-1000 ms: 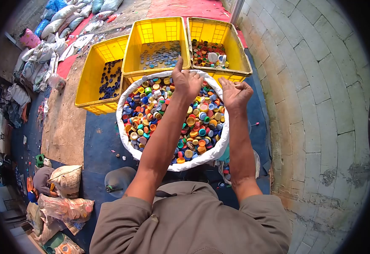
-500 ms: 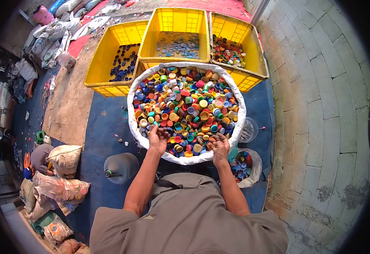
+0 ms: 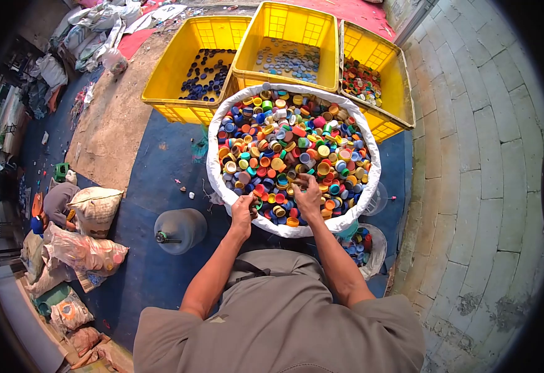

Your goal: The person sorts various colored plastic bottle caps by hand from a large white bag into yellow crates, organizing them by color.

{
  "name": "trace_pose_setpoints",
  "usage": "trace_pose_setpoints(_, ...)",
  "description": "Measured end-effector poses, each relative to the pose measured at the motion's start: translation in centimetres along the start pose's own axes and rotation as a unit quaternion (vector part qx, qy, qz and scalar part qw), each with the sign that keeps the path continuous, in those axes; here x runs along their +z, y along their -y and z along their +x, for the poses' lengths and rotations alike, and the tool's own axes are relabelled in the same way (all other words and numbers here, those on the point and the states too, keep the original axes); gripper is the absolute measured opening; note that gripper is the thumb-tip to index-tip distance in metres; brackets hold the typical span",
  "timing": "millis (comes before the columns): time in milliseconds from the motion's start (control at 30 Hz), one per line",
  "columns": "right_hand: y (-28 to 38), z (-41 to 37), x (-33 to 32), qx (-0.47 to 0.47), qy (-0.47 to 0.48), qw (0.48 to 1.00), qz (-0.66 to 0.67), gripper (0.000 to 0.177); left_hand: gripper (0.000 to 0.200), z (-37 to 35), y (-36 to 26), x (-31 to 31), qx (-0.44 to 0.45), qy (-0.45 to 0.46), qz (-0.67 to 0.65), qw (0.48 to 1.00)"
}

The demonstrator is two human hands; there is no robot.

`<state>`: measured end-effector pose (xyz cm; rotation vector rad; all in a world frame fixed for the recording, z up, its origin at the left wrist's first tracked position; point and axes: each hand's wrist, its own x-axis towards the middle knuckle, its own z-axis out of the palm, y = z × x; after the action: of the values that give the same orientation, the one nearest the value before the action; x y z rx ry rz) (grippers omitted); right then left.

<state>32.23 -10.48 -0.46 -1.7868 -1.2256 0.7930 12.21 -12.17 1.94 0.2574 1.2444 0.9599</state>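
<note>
A round sack with a rolled white rim (image 3: 371,152) is full of loose bottle caps (image 3: 297,140) in many colours. By the near-left part of the rim, my left hand (image 3: 243,214) has its fingers curled in; what is between them is too small to make out. My right hand (image 3: 309,199) reaches over the rim to the near middle of the pile, its fingers bent and closed on a bottle cap among the others. The fingertips of both hands are partly hidden by the caps and by the hands themselves.
Behind the sack stand a yellow crate (image 3: 160,90) with dark blue caps, another yellow crate (image 3: 287,25) with pale blue caps and a third yellow crate (image 3: 396,87) with mixed caps. A large clear bottle (image 3: 182,230) is at left, a smaller bag (image 3: 376,248) at right. A co-worker (image 3: 57,202) crouches far left.
The view has shifted, so the sack and crates sit further right. My right hand has moved left and inward over the caps; my left hand has drawn back to the near rim, fingers curled.
</note>
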Motion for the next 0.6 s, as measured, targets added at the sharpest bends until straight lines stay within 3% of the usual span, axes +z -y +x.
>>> trace_pose_setpoints(67,0.5,1.2,1.2,-0.063,-0.011,0.995,-0.077,0.047,0.017,0.1,0.7,-0.9,0.012,0.007,0.026,1.0)
trace_pose_setpoints(200,0.6,2.7,3.1,-0.1,0.0,0.989,-0.108,0.061,0.016,-0.7,1.0,-1.9,0.038,0.002,0.068,0.997)
trace_pose_setpoints(533,0.7,3.4,4.2,-0.051,-0.012,0.988,-0.143,0.061,0.018,-0.9,1.5,-3.1,0.085,-0.018,0.137,0.987)
trace_pose_setpoints(600,0.3,3.2,3.8,-0.042,-0.016,0.994,-0.099,0.058,0.019,-0.6,1.7,-2.4,0.153,-0.019,0.185,0.971)
